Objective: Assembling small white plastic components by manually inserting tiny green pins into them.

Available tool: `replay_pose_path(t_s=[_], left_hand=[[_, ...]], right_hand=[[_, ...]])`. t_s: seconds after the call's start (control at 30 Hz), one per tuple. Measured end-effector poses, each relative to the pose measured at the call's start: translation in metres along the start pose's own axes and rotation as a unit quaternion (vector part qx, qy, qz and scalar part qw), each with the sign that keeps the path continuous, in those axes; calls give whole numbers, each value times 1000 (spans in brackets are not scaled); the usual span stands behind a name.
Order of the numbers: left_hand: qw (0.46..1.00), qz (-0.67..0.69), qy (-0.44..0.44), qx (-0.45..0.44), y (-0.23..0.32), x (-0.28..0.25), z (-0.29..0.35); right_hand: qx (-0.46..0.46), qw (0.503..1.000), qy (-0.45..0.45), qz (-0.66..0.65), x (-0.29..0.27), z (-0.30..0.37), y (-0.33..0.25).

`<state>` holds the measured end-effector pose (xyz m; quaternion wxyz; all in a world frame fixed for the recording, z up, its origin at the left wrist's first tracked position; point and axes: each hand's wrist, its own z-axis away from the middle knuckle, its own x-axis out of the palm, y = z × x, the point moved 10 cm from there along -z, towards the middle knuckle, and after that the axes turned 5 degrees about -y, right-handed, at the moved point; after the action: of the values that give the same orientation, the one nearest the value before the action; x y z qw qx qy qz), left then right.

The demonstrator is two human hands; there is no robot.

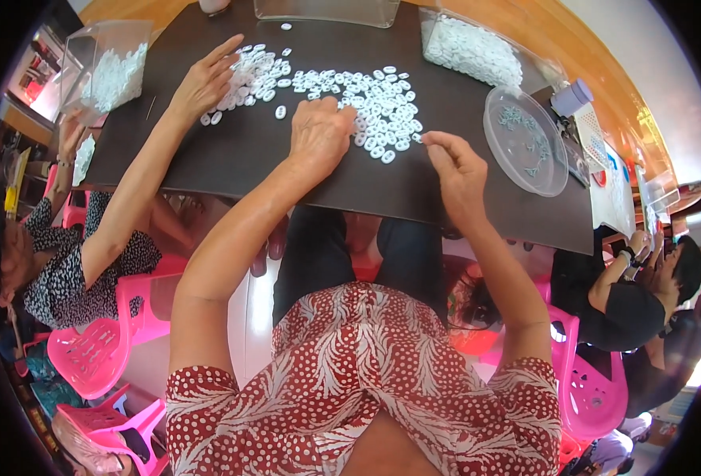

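Note:
Small white oval plastic pieces with dark holes [382,107] lie in a loose spread on the dark table. At the left side of this spread is my left hand [318,135], its fingers curled in and closed; what they hold, if anything, is hidden beneath the hand. My right hand [460,174] is at the spread's right edge, thumb and forefinger pinched at one small white oval piece [418,138]. A co-worker's hand [203,83] reaches over another cluster of the same pieces [259,71] to the left.
A round clear tub [556,181] with small grey-green parts stands at right. Clear bins of white pieces stand at back right [473,51] and far left [116,75]. A purple-lidded container [572,99] is beyond the tub. People sit on both sides; pink chairs [88,353] stand nearby.

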<state>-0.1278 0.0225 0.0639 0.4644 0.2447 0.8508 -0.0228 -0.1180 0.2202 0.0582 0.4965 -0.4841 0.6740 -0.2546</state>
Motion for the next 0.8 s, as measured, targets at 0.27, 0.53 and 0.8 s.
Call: replay_pose_path(t_s=[0.27,0.53,0.8], left_hand=[[999,14,-10,28,7,6,-6],[1000,15,-11,15,-9,-6,5],[989,130,-49,-49,-26,-4,6]], right_hand=[[-27,999,-25,28,-3,5,-3],[-206,877,96,423,-78,5,-27],[-192,832,40,519,-58,12,1]])
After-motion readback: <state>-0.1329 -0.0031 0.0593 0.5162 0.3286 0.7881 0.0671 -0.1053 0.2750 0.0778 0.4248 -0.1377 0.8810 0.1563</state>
